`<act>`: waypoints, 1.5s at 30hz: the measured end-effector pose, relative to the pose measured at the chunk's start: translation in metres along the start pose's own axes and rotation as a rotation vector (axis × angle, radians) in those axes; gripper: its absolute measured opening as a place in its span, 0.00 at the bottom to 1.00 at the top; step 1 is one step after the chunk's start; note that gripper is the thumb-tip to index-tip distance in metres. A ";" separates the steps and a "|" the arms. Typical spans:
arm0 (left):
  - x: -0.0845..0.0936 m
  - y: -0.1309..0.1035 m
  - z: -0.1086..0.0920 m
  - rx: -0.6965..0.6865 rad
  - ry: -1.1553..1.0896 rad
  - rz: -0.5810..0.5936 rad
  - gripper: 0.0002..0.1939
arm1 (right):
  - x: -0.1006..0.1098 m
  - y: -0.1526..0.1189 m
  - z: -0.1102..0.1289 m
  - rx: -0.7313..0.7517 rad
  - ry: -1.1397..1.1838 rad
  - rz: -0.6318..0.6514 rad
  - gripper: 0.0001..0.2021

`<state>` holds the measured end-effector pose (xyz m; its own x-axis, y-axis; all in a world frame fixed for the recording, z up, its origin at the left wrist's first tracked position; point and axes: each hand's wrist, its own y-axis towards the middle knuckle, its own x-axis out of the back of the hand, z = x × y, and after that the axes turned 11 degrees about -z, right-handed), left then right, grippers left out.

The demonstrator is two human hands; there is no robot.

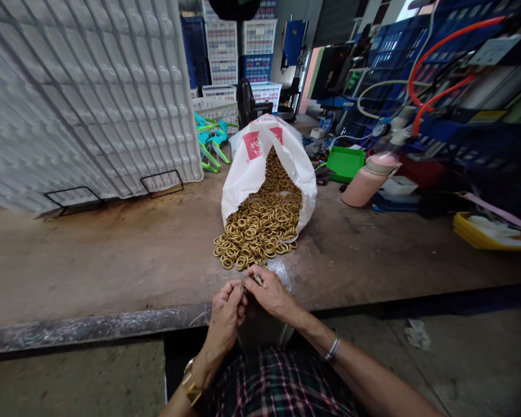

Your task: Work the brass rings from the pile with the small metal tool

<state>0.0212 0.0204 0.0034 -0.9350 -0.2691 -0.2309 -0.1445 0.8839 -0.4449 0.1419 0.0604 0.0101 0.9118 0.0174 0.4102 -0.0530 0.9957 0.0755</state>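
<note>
"At the near edge of the worn brown surface (pixel 113 260), what do the hands have?"

"The right hand (pixel 269 292) has a small silvery metal piece (pixel 257 279), its grip narrow, thumb and fingers closed on it."

"Which way does it point?"

"Its long axis seems to run from about 11 to 5 o'clock. Fingers cover part of it, so I can't tell one end from the other."

"And the left hand (pixel 228 310)?"

"Its grip is narrow too, fingertips pinched together, meeting the right hand's. Whether something is between them, I can't tell."

"What's just past them, at 12 o'clock?"

"A loose heap of round, gold-coloured metal rings (pixel 256 226), spilling from a white plastic bag (pixel 239 168) with red print. The bag's long axis runs 12 to 6, and its mouth faces 6, toward the hands."

"Anything around it?"

"From the hands, a tall stack of white moulded plastic trays (pixel 91 98) at 11, a bright green plastic tray (pixel 345 164) at 1, and a pink cylindrical bottle (pixel 367 185) near 2. A shallow yellow plastic tray (pixel 481 238) sits between 2 and 3."
</note>
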 end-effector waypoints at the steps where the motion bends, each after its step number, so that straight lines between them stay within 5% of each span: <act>1: 0.000 0.000 0.000 0.007 -0.003 0.010 0.18 | 0.000 0.000 0.001 0.002 -0.004 0.003 0.07; 20: 0.008 -0.004 -0.001 0.028 -0.146 0.154 0.11 | -0.001 -0.003 0.003 -0.120 0.307 0.093 0.07; 26: 0.009 -0.001 0.000 0.048 -0.201 0.148 0.12 | -0.001 -0.002 0.001 -0.056 0.146 0.074 0.07; 36: 0.009 0.000 0.002 0.007 -0.202 0.146 0.11 | -0.003 -0.012 -0.011 0.309 -0.368 0.135 0.06; 45: 0.016 0.001 0.010 -0.126 -0.038 0.120 0.12 | 0.001 -0.011 -0.013 0.356 -0.567 0.261 0.12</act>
<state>0.0099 0.0130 -0.0096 -0.9353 -0.1707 -0.3099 -0.0738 0.9508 -0.3007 0.1489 0.0509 -0.0017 0.5044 0.1052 0.8571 -0.4584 0.8738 0.1625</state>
